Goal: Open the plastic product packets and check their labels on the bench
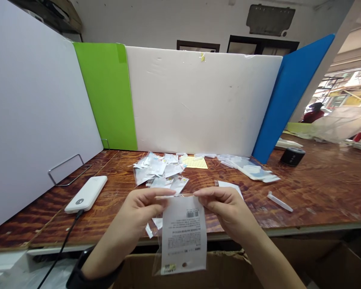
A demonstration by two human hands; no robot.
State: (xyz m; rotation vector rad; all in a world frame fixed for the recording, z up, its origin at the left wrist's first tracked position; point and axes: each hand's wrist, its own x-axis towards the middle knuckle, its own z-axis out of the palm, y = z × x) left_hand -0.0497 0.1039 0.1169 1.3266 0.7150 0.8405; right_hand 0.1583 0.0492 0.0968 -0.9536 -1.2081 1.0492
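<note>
My left hand and my right hand pinch the top edge of a clear plastic bag from either side, holding it up over the table's front edge. A white printed card with a barcode fills the bag. Just beyond my hands lies a loose heap of small clear packets with white cards. A white slip lies by my right fingers, partly hidden behind them. A clear plastic tube rests further right.
The reddish wood-grain table is backed by white, green and blue panels. On it are a white power bank with a black cable, a yellow dotted sticker sheet, more packets and a black cylindrical speaker. A cardboard box stands below the front edge.
</note>
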